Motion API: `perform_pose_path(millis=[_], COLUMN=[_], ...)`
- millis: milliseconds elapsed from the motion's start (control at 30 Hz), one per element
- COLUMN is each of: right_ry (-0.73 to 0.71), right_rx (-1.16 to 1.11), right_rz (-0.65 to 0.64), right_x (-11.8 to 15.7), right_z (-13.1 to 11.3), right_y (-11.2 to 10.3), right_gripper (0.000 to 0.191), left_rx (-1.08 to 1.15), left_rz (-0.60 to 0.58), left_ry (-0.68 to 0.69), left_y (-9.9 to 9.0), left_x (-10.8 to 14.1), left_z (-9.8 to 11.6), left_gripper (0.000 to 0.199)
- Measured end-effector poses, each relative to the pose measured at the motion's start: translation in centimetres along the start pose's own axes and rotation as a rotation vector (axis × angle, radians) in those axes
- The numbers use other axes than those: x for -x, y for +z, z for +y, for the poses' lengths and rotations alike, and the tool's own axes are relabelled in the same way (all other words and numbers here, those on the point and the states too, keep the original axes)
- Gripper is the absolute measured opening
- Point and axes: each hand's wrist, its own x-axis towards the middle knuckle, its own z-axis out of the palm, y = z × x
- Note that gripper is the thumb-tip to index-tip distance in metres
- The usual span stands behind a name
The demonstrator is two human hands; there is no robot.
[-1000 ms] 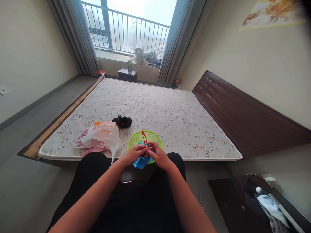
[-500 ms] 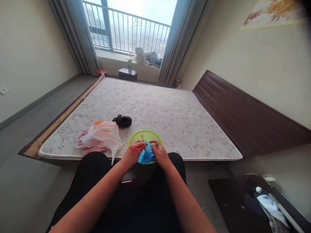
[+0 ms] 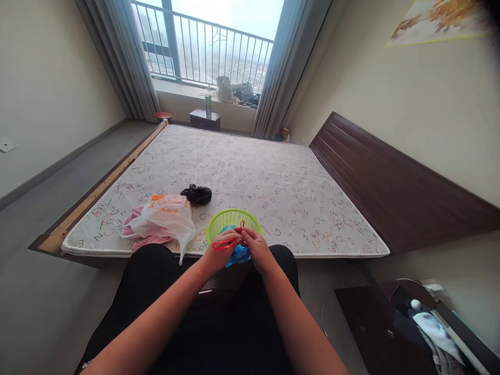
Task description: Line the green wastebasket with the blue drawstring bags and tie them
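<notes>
A green basket (image 3: 234, 214) stands at the mattress's near edge, with a blue plastic bag (image 3: 239, 254) at its front, under my hands. My left hand (image 3: 222, 250) is closed on a red cord (image 3: 223, 245), which loops out over its back. Close against it, my right hand (image 3: 253, 247) pinches the same cord near the fingertips, where a small red loop stands up. The fingers of both hands nearly touch above the bag. Exactly how the cord passes between them is hidden.
A white plastic bag (image 3: 167, 214) lies over pink cloth (image 3: 152, 241) on the mattress (image 3: 250, 172), left of the basket. Behind it is a black plastic bag (image 3: 197, 195). A dark headboard (image 3: 390, 182) rises at right; a dark cabinet (image 3: 367, 323) holds folded clothes.
My hands have come closer together over the basket. The red cord's upright end has shifted right, toward my right fingertips, and the blue bag is more covered by my hands.
</notes>
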Motion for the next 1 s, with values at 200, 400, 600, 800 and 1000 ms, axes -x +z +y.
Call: perform_pose_path(millis=[200,400,600,800,1000], right_ry=[-0.052,-0.172,-0.113,-0.079,-0.191], right_rx=[-0.267,-0.364,0.194,0.76,0.991], right_rz=[0.304,0.514,0.217,-0.15,-0.194], right_x=[-0.8,-0.7,0.4,0.9,-1.4], right_z=[-0.4,-2.5,-1.3,3.9,3.4], right_y=[-1.5,-6.3,-5.9,-1.9,-1.0], right_gripper=[0.041,0.037,0.042,0.074,0.016], left_rx=[0.064,0.123,0.222,0.027,-0.179], left_rz=[0.007,0.151,0.216,0.187,0.243], left_ry=[-0.108,-0.368,-0.505,-0.376,-0.198], left_y=[-0.8,-3.1,-2.9,-3.3,-3.8], left_x=[0.1,0.8,0.9,1.3,3.6], left_z=[-0.2,-4.0,-5.5,-7.3,-11.0], left_gripper=[0.029,0.035,0.052,0.05,0.054])
